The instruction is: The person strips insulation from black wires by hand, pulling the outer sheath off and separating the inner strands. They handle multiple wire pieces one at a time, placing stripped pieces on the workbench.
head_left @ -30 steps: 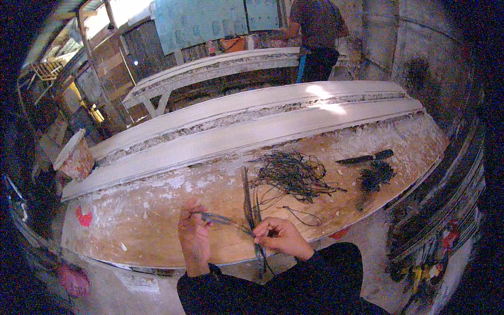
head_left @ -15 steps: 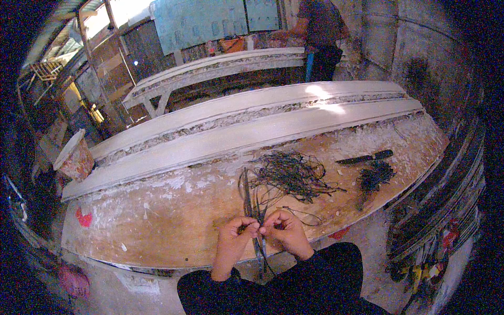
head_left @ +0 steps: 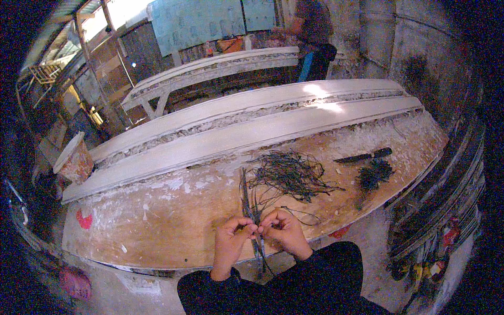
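Beneath the left hand (head_left: pixel 231 241) and the right hand (head_left: pixel 286 231) spreads a broad wooden worktop (head_left: pixel 131 231), tan and smeared with white. Beyond both hands, long white bands (head_left: pixel 220 142) run lengthwise, a rough, crusted seam between them. Farther off in front of the hands I see a long pale frame (head_left: pixel 220 65) on slanted legs, and behind it a blue panel (head_left: pixel 210 21). At that frame, ahead of the right hand and well away from it, stands another person (head_left: pixel 315 31) in dark clothes.

Well left of the left hand and farther out, a stained bucket (head_left: pixel 76 163) leans over. Just beyond the right hand sprawls a loose tangle of dark strands (head_left: pixel 294 176).

Both hands have their fingertips pinched, meeting over narrow dark strips (head_left: pixel 245 197) and gripping them; which strand each one holds, I cannot tell. The strips reach from beyond the hands, by the tangle's left side, to the near edge below them.

To the right of the right hand and farther out lies a knife (head_left: pixel 365 156), its blade pointing left. Nearer that hand than the handle is a small dark bundle (head_left: pixel 375 175). Just past the right hand's knuckles curls a thin loop (head_left: pixel 302 212). Far left of the left hand shows a red patch (head_left: pixel 84 219).
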Demonstrator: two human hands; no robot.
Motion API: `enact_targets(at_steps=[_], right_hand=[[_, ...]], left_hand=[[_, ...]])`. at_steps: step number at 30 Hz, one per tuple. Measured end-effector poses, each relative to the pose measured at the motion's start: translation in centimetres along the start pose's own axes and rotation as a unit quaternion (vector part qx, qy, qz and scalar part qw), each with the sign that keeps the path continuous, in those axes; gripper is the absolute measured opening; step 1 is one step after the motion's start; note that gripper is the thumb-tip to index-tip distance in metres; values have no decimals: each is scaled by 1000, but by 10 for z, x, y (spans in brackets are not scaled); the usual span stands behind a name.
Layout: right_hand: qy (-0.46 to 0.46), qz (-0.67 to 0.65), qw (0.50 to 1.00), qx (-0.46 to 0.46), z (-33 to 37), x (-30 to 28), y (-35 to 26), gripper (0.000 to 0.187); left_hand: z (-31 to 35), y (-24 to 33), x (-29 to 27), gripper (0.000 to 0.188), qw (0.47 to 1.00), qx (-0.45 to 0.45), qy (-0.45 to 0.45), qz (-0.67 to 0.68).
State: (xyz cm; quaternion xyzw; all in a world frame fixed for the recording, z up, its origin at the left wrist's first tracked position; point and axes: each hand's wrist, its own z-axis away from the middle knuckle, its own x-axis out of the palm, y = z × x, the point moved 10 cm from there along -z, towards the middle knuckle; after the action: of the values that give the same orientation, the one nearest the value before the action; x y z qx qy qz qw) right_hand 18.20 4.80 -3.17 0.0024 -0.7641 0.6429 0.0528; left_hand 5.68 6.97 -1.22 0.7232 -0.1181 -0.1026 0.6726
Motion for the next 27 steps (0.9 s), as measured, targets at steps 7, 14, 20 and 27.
enact_targets(at_steps=[7,14,20,27], right_hand=[[-16,-30,999,0,1,3,-1,12],[-36,-37,999,-4,2,8,-4,9],[-50,-41,998,2,3,10,-9,6],[-75,3,997,30,7,14,-11,9]], left_hand=[[0,-2,0,14,1000,1,-2,-14],[1,2,-2,11,999,-21,20,-42],[1,-3,0,9,998,-55,17,36],[0,-8,2,8,993,-69,9,100]])
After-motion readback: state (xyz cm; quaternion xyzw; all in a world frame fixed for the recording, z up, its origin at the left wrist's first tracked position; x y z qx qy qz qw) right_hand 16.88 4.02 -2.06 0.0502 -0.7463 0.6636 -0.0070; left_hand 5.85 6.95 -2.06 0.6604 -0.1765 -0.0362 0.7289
